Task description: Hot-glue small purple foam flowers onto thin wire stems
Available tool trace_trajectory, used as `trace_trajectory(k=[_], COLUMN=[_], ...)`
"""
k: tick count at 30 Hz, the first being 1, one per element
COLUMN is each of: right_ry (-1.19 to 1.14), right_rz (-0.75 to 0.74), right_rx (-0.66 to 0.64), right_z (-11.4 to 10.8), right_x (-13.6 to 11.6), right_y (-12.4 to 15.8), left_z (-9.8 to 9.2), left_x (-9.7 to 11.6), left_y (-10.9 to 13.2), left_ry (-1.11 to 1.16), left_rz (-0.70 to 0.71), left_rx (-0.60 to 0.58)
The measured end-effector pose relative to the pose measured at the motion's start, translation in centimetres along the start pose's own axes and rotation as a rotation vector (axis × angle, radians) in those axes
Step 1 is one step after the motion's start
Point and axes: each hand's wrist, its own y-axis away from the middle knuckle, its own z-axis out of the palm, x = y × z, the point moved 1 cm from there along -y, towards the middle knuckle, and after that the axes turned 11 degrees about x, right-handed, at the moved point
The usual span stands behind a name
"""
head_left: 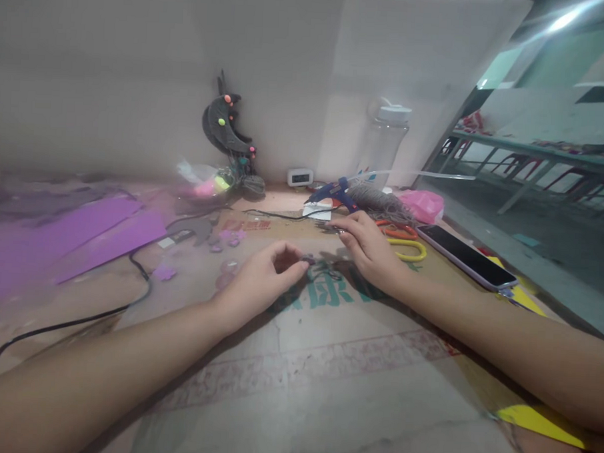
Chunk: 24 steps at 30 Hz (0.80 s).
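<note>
My left hand [264,278] is closed in a pinch, thumb against finger, on a small dark purple piece [308,259] above the table. Its exact kind is too small to tell. My right hand [368,249] has its fingers closed together at a small metallic thing [332,226], which is partly covered and blurred. Just right of that hand lie an orange loop handle [396,229] and a yellow loop handle [408,250], like those of scissors. A blue glue gun [336,193] rests behind my right hand. Several small purple cut pieces [226,240] lie left of my left hand.
Purple sheets [111,235] and a black cable [72,322] lie left. Along the back stand a dark crescent decoration [221,126], a small white digital display [300,178] and a clear bottle [383,146]. Grey yarn [378,200], pink plastic [423,205] and a phone [465,256] are right.
</note>
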Motion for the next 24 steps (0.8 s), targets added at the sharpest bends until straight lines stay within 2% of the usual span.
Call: trace_trajectory(k=[7, 11, 24], right_ry=[0.005, 0.01, 0.031], right_rz=[-0.11, -0.117, -0.157], right_rx=[-0.121, -0.129, -0.18], right_z=[-1.6, -1.4, -1.0], right_x=[-0.9, -0.7, -1.7], right_y=[1.1, 1.0, 1.0], left_z=[0.1, 0.1, 0.0], left_x=[0.0, 0.0, 0.1], left_y=[0.0, -0.1, 0.0], left_ry=[-0.003, -0.021, -0.005], left_rz=[0.01, 0.046, 0.041], left_rx=[-0.023, -0.024, -0.069])
